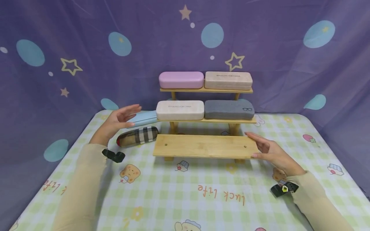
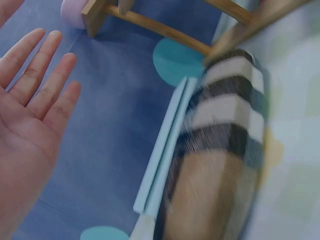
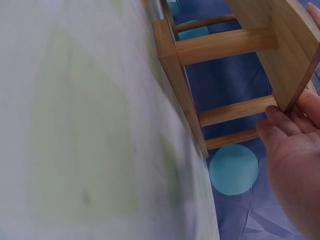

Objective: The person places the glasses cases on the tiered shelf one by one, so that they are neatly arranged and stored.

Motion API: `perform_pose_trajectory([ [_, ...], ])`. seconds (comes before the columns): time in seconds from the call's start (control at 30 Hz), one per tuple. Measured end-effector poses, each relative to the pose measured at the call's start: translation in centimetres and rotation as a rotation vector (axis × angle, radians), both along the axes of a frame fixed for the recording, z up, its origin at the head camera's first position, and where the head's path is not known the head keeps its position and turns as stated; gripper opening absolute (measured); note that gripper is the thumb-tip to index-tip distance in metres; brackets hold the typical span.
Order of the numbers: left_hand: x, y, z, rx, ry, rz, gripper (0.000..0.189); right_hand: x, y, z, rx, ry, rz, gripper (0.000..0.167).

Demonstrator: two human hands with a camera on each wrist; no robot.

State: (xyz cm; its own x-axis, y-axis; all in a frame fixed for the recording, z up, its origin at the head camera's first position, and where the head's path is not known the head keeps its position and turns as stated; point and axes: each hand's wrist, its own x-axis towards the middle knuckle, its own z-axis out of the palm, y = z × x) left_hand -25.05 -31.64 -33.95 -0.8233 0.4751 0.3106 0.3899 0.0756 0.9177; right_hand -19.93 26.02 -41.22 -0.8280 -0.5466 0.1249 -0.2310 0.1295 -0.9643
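Observation:
A three-tier wooden display stand (image 1: pixel 202 146) stands on the table. My right hand (image 1: pixel 271 152) holds the right end of its lowest shelf, thumb at the front corner and fingers at the back; the right wrist view shows fingertips (image 3: pixel 280 120) at the board's edge. My left hand (image 1: pixel 117 122) holds nothing, its fingers extended, over the left side near a light blue glasses case (image 1: pixel 144 118) and a plaid glasses case (image 1: pixel 138 136). On the middle shelf sit a cream glasses case (image 1: pixel 180 110) and a grey one (image 1: pixel 228 110).
The top shelf bears a pink glasses case (image 1: pixel 181 80) and a beige glasses case (image 1: pixel 228 81). A green checked cloth (image 1: pixel 162 205) covers the table. Behind it hangs a purple curtain (image 1: pixel 162 41) with stars and blue ovals.

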Motion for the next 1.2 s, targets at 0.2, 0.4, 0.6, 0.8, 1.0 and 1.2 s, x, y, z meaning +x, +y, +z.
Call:
perform_pose_trajectory([
  [0.2, 0.6, -1.6, -1.4, 0.038, 0.0, -0.003, 0.058, -0.1, 0.0, 0.1, -0.005, 0.008, 0.001, 0.07],
  [0.4, 1.7, -3.3, -2.7, 0.06, -0.052, 0.053, 0.057, -0.2, 0.0, 0.2, 0.006, 0.014, -0.002, 0.07],
  [0.6, 2.3, -4.8, -3.8, 0.0, -0.101, 0.144, 0.056, -0.3, 0.0, 0.3, 0.039, 0.023, -0.006, 0.07],
  [0.8, 2.5, -5.8, -5.0, -0.045, -0.17, 0.245, 0.055, -0.2, 0.1, 0.2, 0.029, 0.031, 0.001, 0.071],
  [1.0, 2.4, -6.0, -6.1, -0.046, -0.187, 0.28, 0.051, -0.2, 0.2, 0.2, 0.042, 0.029, -0.008, 0.071],
  [1.2, 2.1, -5.9, -6.9, -0.055, -0.191, 0.311, 0.047, -0.1, 0.0, 0.1, 0.03, 0.03, 0.0, 0.072],
])
